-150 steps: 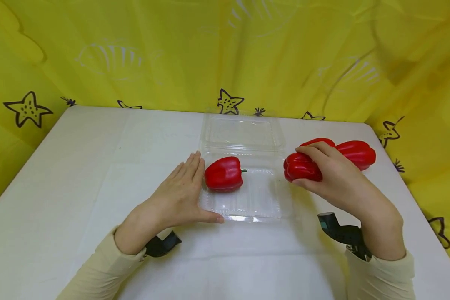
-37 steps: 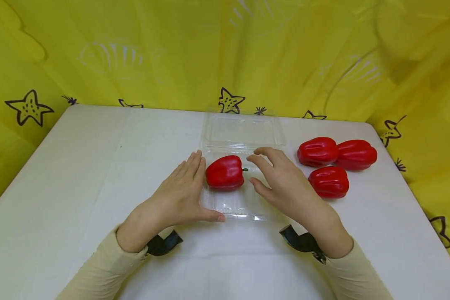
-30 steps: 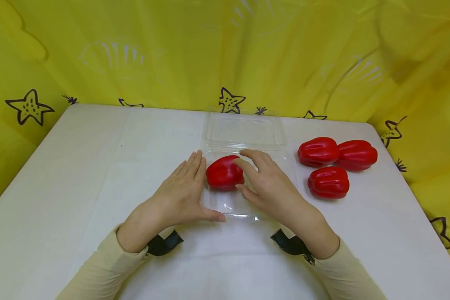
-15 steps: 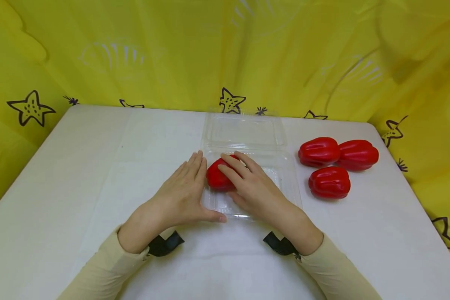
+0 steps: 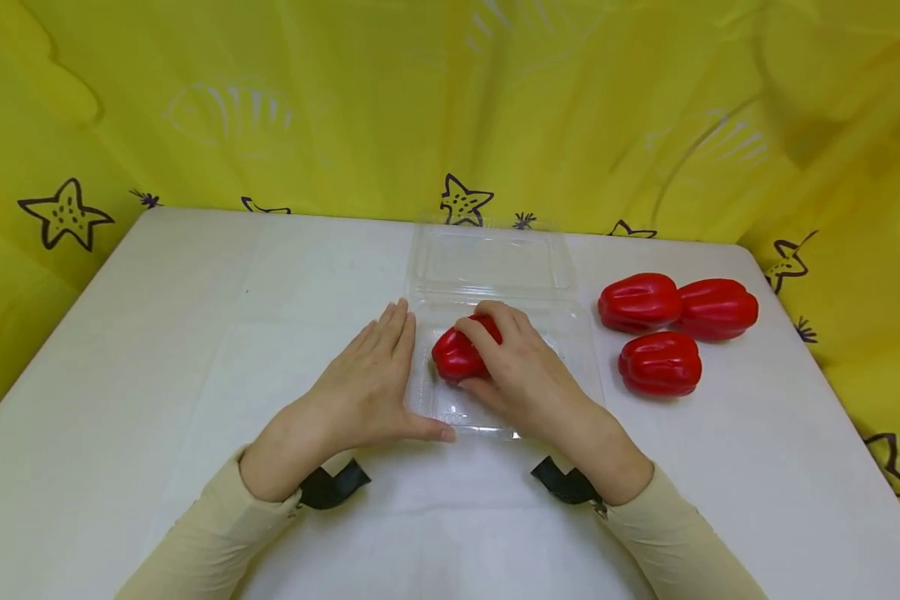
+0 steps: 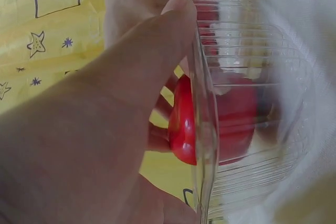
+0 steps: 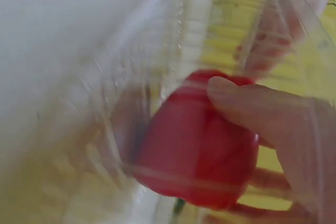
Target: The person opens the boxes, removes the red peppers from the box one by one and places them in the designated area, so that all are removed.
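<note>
A clear plastic clamshell box (image 5: 583,350) sits on the table with its lid folded back behind it. My right hand (image 5: 528,375) grips a red bell pepper (image 5: 465,354) inside the base, fingers over the far side and thumb on the near side. In the right wrist view the thumb presses the pepper (image 7: 194,140) and its green stem pokes out below. My left hand (image 5: 363,379) lies along the box's left edge, fingers straight and together, thumb stretched along the front rim. Seen from the left wrist, part of the pepper (image 6: 181,127) rises above the rim.
Right of the box lie three more red bell peppers: one at the back (image 5: 637,302), one touching it (image 5: 718,309), and one in front (image 5: 660,364). A yellow patterned curtain (image 5: 345,125) hangs behind the white table (image 5: 195,350).
My right hand set a pepper down at the right, moved left, and took hold of the one in the box, which has now shifted slightly right. My left hand has stayed in place.
</note>
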Demonstrator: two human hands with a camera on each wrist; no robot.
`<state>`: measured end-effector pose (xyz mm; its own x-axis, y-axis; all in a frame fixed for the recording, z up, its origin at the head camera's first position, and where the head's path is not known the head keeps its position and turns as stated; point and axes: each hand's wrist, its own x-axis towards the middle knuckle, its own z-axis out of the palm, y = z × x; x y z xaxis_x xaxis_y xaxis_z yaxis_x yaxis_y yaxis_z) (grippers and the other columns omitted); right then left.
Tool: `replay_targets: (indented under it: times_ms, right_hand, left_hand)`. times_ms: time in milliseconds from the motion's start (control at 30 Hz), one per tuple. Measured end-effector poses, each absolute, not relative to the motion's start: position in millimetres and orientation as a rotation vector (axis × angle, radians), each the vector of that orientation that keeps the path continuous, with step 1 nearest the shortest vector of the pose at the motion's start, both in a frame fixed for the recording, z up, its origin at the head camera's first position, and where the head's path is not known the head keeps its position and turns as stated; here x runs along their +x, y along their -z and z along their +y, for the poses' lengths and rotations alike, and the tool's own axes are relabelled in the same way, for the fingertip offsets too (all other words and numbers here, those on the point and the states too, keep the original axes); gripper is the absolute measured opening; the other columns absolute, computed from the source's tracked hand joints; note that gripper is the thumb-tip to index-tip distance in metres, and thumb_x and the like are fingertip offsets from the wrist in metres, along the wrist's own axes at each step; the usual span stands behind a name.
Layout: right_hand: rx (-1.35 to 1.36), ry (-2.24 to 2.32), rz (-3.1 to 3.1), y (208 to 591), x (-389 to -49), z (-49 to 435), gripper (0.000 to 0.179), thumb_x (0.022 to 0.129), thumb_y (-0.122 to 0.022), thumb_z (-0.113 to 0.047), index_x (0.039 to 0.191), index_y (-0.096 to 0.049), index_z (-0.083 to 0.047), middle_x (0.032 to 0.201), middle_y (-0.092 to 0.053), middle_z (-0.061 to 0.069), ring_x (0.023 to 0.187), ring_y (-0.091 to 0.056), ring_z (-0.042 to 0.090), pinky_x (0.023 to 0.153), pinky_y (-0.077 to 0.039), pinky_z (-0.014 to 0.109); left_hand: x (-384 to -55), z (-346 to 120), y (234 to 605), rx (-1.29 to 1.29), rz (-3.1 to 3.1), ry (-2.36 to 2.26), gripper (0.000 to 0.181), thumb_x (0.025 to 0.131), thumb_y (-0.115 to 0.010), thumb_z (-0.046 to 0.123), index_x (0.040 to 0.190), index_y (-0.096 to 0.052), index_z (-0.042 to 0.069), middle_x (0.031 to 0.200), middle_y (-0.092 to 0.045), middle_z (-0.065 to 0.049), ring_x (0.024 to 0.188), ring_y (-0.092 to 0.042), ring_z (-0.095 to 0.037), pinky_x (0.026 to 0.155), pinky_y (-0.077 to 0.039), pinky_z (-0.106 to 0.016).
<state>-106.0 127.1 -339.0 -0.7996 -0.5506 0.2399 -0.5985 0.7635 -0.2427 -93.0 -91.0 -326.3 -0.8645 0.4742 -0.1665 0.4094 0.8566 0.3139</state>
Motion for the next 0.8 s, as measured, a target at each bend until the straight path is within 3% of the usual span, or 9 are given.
replay_targets:
  times_ms: [100, 300, 433, 800]
  right_hand:
    - [0.873, -0.473, -2.855, 335.3, -105.6, 129.7, 0.06, 0.08, -0.083, -0.024, 0.13, -0.051, -0.014, 0.128, -0.048, 0.012, 0.12, -0.05, 0.03, 0.095, -0.056, 0.043]
    - [0.802, -0.435, -2.957, 327.1, -105.0, 138.8, 0.069, 0.081, -0.082, -0.029, 0.141, -0.051, -0.015, 0.129, -0.046, 0.012, 0.117, -0.05, 0.03, 0.089, -0.059, 0.042]
    - [0.8, -0.445, -2.981, 323.4, -104.8, 144.0, 0.064, 0.08, -0.082, -0.029, 0.137, -0.055, -0.013, 0.128, -0.047, 0.013, 0.116, -0.051, 0.031, 0.086, -0.06, 0.044]
    - [0.848, -0.451, -2.98, 314.9, -105.1, 153.9, 0.069, 0.079, -0.083, -0.027, 0.137, -0.052, -0.009, 0.136, -0.054, 0.008, 0.128, -0.048, 0.029, 0.094, -0.057, 0.045]
  left_hand:
    - [-92.9, -91.1, 326.3, 0.662, 2.788, -0.403, 0.135, 0.067, -0.071, 0.078, 0.155, -0.013, -0.006, 0.166, -0.006, -0.021, 0.155, -0.007, -0.035, 0.126, -0.015, -0.048]
    - [-93.6, -89.9, 326.8, 0.673, 2.794, -0.419, 0.136, 0.067, -0.071, 0.078, 0.155, -0.012, -0.007, 0.166, -0.006, -0.022, 0.155, -0.008, -0.035, 0.126, -0.016, -0.048]
    - [-93.4, -90.0, 327.1, 0.668, 2.798, -0.416, 0.136, 0.067, -0.071, 0.078, 0.156, -0.012, -0.007, 0.166, -0.007, -0.022, 0.155, -0.008, -0.036, 0.125, -0.016, -0.048]
    - [-92.8, -91.0, 328.0, 0.671, 2.812, -0.432, 0.137, 0.066, -0.072, 0.079, 0.155, -0.013, -0.007, 0.165, -0.008, -0.022, 0.155, -0.01, -0.036, 0.125, -0.017, -0.048]
